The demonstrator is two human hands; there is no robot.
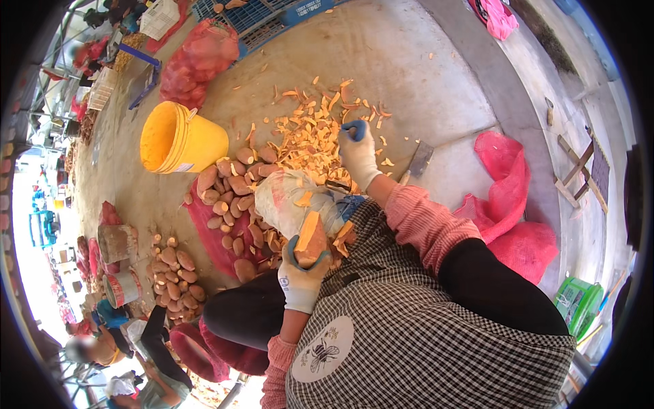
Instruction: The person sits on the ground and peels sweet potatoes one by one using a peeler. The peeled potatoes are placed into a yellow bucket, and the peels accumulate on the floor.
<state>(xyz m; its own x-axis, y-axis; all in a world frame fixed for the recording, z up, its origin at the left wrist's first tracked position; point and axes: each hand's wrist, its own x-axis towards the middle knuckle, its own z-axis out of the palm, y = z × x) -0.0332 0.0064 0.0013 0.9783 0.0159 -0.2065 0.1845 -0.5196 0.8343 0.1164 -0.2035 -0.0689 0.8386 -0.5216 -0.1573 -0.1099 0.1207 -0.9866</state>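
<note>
My left hand (304,271), in a white glove with blue fingertips, grips a large sweet potato (311,240) whose cut side shows orange flesh. Gloved the same way, my right hand (357,148) is raised over a heap of orange peelings (306,133), its fingers curled; whether it holds anything I cannot tell. Below that hand a dark blade (338,185) partly shows, its handle not clear. A pale cloth (281,202) covers my leg, with a peel piece on it. Many sweet potatoes (237,184) lie left of it, partly on a red mesh sheet (214,232).
A yellow bucket (214,140) lies tipped beside the pile. Behind it stands a full red mesh sack (196,66) near a blue pallet (255,20). A flat-bladed tool (421,159) and pink mesh sacks (521,245) lie at right. Another person (153,378) is at lower left.
</note>
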